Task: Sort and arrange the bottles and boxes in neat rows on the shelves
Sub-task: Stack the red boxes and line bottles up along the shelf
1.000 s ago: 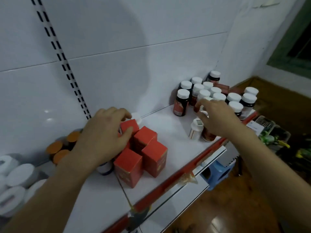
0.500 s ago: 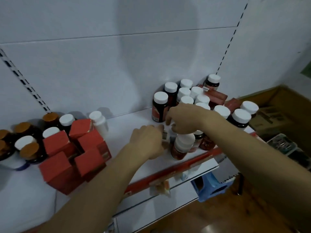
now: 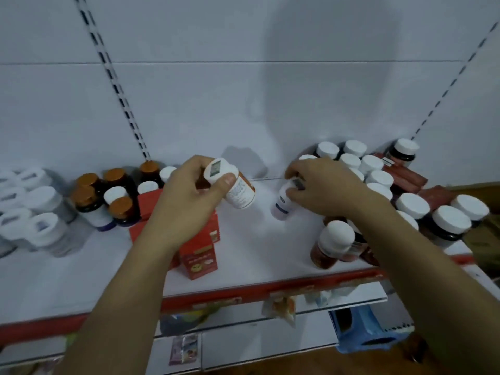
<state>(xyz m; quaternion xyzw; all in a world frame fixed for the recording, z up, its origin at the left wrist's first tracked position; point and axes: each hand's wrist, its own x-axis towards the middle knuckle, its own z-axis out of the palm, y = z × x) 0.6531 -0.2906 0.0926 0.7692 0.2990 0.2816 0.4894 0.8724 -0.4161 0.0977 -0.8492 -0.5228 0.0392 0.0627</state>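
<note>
My left hand [image 3: 186,196] grips a white bottle with an orange label [image 3: 238,192], tilted and lifted above the red boxes [image 3: 200,259]. My right hand [image 3: 324,188] grips a small white bottle with a blue band [image 3: 282,204], tilted over the white shelf [image 3: 254,247]. A cluster of dark bottles with white caps [image 3: 378,180] stands behind and right of my right hand. One red-brown bottle with a white cap [image 3: 331,243] stands near the shelf's front edge under my right forearm.
Amber bottles with orange caps [image 3: 116,196] stand at the back left, with large white-lidded jars [image 3: 38,212] further left. The shelf has a red front strip [image 3: 270,289]. Flat red boxes [image 3: 405,175] lie at the back right. A blue stool [image 3: 362,331] stands on the floor below.
Both hands have lifted a bottle each from the front cluster. My left hand carried its bottle leftward over the red boxes. The view has swung left.
</note>
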